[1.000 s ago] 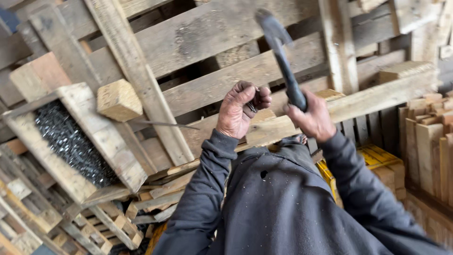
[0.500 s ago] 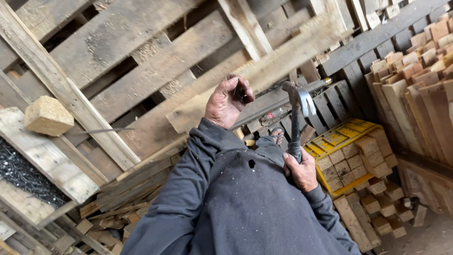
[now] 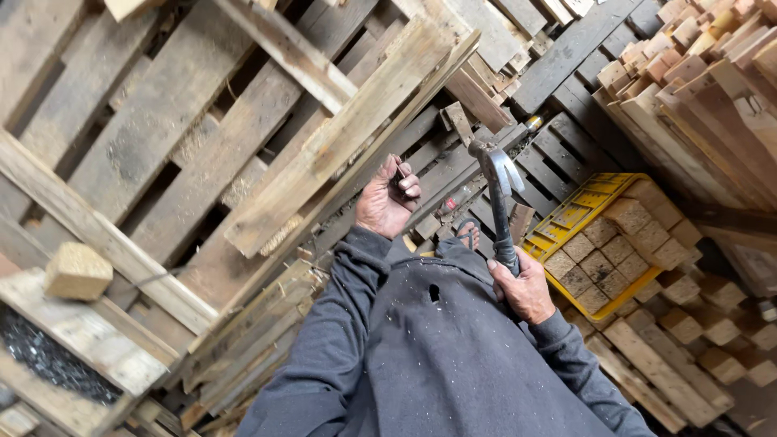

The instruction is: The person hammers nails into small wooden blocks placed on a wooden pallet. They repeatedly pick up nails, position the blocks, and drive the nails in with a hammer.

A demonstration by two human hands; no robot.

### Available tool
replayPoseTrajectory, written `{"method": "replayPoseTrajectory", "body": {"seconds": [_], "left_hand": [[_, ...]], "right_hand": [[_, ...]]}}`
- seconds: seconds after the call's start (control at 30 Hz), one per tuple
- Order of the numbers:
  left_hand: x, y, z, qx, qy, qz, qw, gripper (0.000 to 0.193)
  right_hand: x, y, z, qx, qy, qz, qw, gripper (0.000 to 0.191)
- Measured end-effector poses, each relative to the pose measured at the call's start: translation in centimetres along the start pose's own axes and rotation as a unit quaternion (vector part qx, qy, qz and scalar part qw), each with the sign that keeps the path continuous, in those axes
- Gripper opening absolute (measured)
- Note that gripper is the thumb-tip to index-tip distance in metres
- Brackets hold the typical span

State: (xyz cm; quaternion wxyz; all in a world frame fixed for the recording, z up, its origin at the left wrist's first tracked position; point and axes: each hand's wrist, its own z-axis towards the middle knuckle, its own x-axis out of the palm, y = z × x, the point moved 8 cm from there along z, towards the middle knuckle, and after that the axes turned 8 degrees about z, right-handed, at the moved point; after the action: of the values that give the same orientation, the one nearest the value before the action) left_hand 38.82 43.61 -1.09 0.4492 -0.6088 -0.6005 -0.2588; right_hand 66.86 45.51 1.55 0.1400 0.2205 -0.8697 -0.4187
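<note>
My right hand grips the dark handle of a claw hammer, its metal head pointing up and away from me. My left hand is curled shut on a few small nails, held against the edge of a long weathered plank that lies slanted across a wooden pallet. The hammer head hangs to the right of my left hand, apart from the plank. Both arms are in dark grey sleeves, and my sandalled foot shows between them.
A yellow crate full of square wooden blocks sits to the right, with more loose blocks beside it. Stacked planks fill the upper right. At the left, a wooden box of dark nails has a block resting on its rim.
The view has swung further right and down. The hammer has come down from a raised position to my right side. My left hand stays at the plank's edge.
</note>
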Motion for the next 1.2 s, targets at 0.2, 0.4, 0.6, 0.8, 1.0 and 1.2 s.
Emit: {"method": "replayPoseTrajectory", "body": {"seconds": [0.2, 0.4, 0.6, 0.8, 1.0, 1.2], "left_hand": [[0.6, -7.3, 12.8, 0.138, -0.049, 0.417, 0.897, 0.013], [3.5, -10.4, 24.4, 0.319, -0.048, 0.64, 0.697, 0.01], [4.7, -10.1, 24.2, 0.404, -0.021, 0.688, 0.603, 0.012], [6.0, -10.2, 23.5, 0.365, -0.001, 0.732, 0.576, 0.013], [6.0, -10.1, 23.6, 0.353, 0.0, 0.742, 0.57, 0.013], [5.3, -10.1, 24.3, 0.359, 0.016, 0.748, 0.558, 0.011]], "right_hand": [[2.7, 3.3, 4.2, -0.037, -0.05, 0.008, 0.998, 0.017], [7.2, 6.5, 10.9, -0.071, -0.083, 0.044, 0.993, 0.017], [9.5, 6.1, 16.8, 0.007, -0.107, 0.03, 0.994, 0.021], [9.3, 8.2, 16.4, -0.017, -0.11, 0.035, 0.993, 0.027], [9.6, 13.1, 15.3, -0.187, -0.053, 0.046, 0.98, 0.037], [9.4, 12.9, 17.4, -0.003, -0.088, -0.064, 0.994, 0.041]]}}
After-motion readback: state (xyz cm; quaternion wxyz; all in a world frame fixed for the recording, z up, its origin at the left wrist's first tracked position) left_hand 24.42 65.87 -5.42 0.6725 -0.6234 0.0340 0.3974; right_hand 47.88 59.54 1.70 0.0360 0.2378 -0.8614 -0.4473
